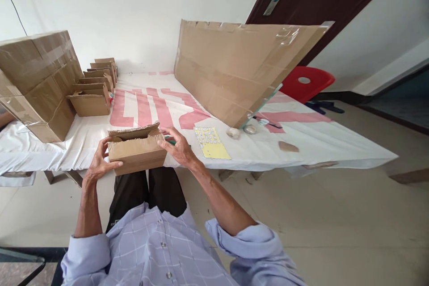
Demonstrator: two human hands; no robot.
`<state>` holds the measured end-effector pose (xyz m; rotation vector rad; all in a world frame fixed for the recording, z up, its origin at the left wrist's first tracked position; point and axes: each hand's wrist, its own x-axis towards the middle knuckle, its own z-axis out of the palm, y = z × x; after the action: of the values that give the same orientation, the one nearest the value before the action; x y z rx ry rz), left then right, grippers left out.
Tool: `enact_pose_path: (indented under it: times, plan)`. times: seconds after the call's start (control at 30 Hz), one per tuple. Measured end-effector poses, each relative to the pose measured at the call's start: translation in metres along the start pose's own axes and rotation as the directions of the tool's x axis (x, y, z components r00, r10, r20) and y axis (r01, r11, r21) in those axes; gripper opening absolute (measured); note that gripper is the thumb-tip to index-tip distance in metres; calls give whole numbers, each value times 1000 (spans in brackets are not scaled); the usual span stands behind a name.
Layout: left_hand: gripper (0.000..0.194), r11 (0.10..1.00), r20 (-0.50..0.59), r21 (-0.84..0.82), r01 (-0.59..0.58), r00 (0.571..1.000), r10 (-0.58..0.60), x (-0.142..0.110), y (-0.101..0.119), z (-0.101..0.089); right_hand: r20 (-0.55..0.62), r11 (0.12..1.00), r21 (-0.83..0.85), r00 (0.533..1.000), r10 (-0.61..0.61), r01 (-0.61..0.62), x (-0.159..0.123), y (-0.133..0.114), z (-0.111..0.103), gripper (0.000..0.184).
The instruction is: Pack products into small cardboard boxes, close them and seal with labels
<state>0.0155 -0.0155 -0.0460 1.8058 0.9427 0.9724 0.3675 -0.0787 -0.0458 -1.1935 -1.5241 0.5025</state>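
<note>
A small brown cardboard box (pixel 137 156) with a raised rear flap is at the front edge of the cloth-covered table (pixel 157 105). Its top looks partly open. My left hand (pixel 100 158) grips the box's left end, thumb on the front face and fingers at the upper corner. At the opposite end, my right hand (pixel 180 146) holds the upper right corner between thumb and fingers. A green item (pixel 170 140) shows partly behind my right hand; its kind is unclear. Right of that hand lies a yellow sheet (pixel 216 149) with pale pieces on it.
Several small open boxes (pixel 90 103) stand in a row beside a big taped carton (pixel 43 85) at left. A large cardboard panel (pixel 241 67) stands at centre right. Near it are tape rolls (pixel 233 132) and a cardboard scrap (pixel 288 146). A red chair (pixel 303 82) is behind.
</note>
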Motion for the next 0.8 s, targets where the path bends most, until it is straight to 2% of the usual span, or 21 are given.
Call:
enact_pose_path:
  times: [0.13,0.2,0.33,0.4,0.53,0.8]
  plan:
    - [109,996,-27,78,-36,999,38,8,6,0,-85,1000,19,996,22,-21,27,12,-10,59]
    - [107,992,-30,115,-61,997,65,12,11,0,-44,999,28,998,46,-45,42,17,-14,61]
    - [101,986,-33,152,-66,997,72,20,18,0,120,988,93,986,111,-123,62,17,-14,57]
    - [101,988,-37,141,-62,997,68,23,18,-1,154,982,122,980,126,-146,67,12,-12,53]
    - [101,991,-39,118,-63,997,68,26,13,-4,140,980,136,982,128,-147,70,4,-9,43]
    - [105,988,-21,133,-72,997,76,25,12,-6,137,987,102,984,110,-124,80,-8,-15,41]
